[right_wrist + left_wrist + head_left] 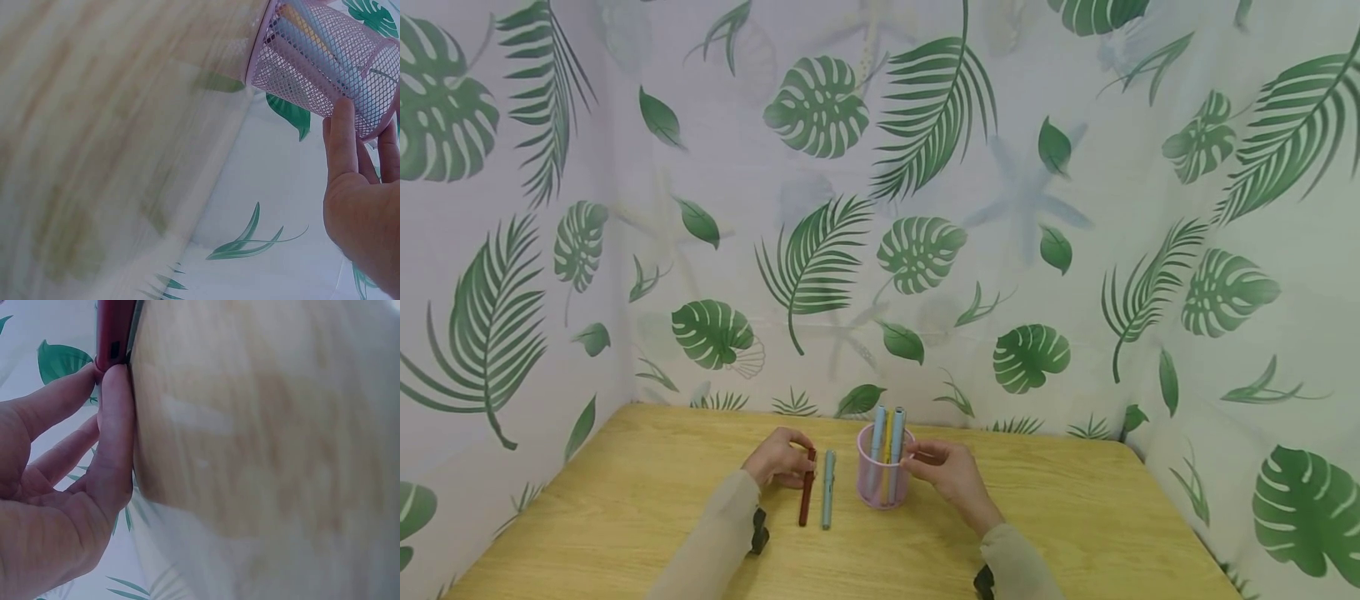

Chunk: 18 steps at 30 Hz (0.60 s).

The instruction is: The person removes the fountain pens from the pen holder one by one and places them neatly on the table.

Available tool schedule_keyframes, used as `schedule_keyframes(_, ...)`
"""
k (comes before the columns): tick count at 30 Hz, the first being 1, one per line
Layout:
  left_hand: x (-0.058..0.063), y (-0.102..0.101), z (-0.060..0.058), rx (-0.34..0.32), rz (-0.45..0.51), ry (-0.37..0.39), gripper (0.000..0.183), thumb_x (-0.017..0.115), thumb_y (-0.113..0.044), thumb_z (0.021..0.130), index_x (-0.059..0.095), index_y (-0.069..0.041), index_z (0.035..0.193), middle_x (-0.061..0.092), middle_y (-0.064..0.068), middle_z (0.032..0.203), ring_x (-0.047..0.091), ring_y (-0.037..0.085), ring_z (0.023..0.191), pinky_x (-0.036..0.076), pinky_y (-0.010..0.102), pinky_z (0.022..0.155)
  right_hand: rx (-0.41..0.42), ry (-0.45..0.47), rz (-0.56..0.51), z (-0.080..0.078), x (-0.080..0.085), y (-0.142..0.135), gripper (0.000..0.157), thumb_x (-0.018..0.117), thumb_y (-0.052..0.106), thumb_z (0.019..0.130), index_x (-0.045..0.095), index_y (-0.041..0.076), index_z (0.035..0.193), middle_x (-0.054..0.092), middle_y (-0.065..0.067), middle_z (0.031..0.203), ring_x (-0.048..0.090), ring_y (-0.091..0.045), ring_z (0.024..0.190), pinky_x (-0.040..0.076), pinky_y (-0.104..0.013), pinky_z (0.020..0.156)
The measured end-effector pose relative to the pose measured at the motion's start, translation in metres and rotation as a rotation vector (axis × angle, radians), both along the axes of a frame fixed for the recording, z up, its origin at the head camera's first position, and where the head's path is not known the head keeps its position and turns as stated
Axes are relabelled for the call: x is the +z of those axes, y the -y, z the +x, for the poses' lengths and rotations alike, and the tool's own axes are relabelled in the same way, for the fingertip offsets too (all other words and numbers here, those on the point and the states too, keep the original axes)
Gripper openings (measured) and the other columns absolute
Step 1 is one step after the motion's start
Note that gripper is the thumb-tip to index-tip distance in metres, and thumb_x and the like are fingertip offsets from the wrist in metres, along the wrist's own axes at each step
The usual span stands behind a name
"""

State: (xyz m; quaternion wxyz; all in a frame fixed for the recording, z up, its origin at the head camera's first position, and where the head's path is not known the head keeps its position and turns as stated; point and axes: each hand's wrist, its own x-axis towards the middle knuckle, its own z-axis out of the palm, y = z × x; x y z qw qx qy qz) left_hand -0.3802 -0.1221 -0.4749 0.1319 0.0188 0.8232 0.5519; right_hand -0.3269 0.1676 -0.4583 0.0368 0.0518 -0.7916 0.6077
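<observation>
My left hand [781, 457] pinches the upper end of a dark red pen [806, 498] on the table. In the left wrist view, thumb and finger meet at the end of the red pen [115, 328]. Just to its right, a light teal pen [828, 492] lies nearly parallel. A pink mesh pen cup [872, 493] stands upright, with light blue pens [877, 433] and a yellow one [889, 437] in it. At the cup's right side, my right hand [953, 479] grips near the rim; its thumb presses the mesh cup [300, 81] in the right wrist view.
The wood-grain table [625, 500] reaches back to a leaf-print curtain [820, 350], which also hangs at both sides. Dark straps or mounts [759, 532] sit at both wrists, over light sleeves [711, 533].
</observation>
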Motion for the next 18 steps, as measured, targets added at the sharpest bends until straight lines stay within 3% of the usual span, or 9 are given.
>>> schedule_keyframes(18, -0.0011, -0.0007, -0.0028, 0.02, 0.001, -0.012, 0.04, 0.068, 0.003, 0.087, 0.055, 0.008, 0.125, 0.073, 0.014, 0.091, 0.07, 0.018, 0.069, 0.06, 0.035, 0.062, 0.02, -0.008, 0.0, 0.0012, 0.001, -0.0024, 0.028, 0.08, 0.017, 0.082, 0.073, 0.002, 0.104, 0.067, -0.017, 0.123, 0.065, -0.033, 0.114, 0.057, -0.039, 0.09)
